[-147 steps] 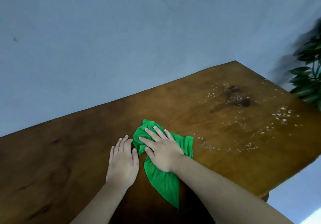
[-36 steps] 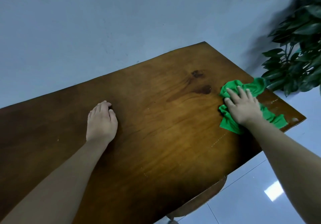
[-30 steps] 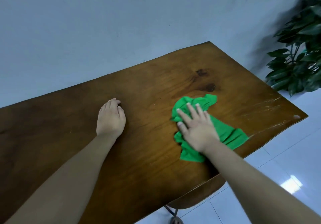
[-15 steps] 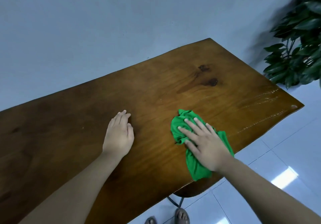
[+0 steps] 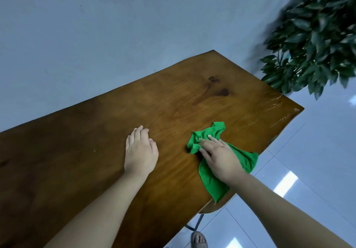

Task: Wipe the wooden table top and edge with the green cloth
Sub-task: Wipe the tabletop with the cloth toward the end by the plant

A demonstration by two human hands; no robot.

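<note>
Plant blurred, cropped at right.

Counter: warm brown wood with streaked grain, darker toward the left, two dark brown knots near the far right, pale whitish streaks by the right corner. Cloth: plain bright green, no pattern. Wall: flat pale blue-grey. Floor: glossy pale grey-blue tiles, thin dark joints, white glare patches. Plant: dark green leaves. Sandal: grey.
</note>
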